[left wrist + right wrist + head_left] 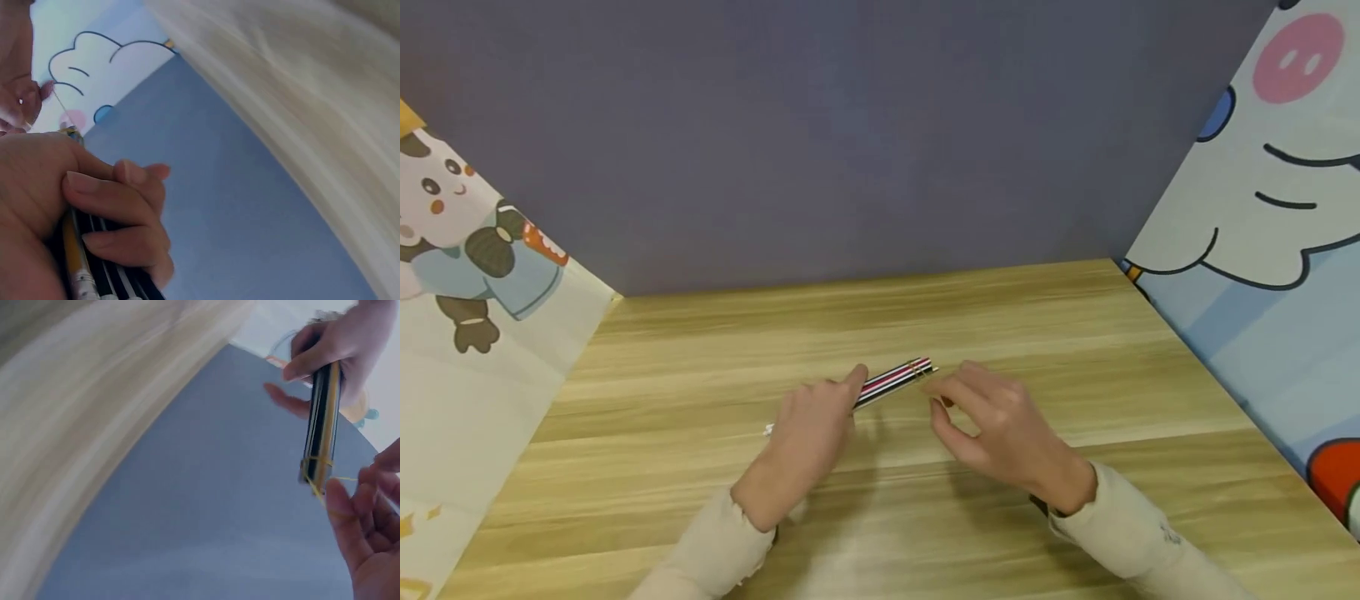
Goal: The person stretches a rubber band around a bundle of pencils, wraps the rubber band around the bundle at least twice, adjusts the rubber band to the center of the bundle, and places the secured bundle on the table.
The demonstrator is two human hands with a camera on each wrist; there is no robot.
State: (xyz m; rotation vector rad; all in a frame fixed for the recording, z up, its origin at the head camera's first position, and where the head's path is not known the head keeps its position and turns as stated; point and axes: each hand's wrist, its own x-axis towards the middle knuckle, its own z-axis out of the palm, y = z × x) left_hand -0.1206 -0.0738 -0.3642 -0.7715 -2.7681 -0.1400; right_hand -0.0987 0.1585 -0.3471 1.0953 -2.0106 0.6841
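My left hand (808, 427) grips a bundle of slim pencils (889, 384), striped black, white and red, with a yellow one showing in the left wrist view. White tips (768, 430) stick out behind that hand. A thin yellow rubber band (317, 460) goes round the far end of the bundle. From there it stretches across to my right hand (1000, 423), whose thumb and fingers hold the loop in the right wrist view. The right fingertips stand just off the bundle's end. Most of the pencils' middle is hidden inside the left hand.
The pencils are held above a wood-grain table (700, 333). A plain grey panel (850, 150) rises at the back. Side walls with cartoon prints, a left wall (445, 433) and a right wall (1247, 333), flank the table.
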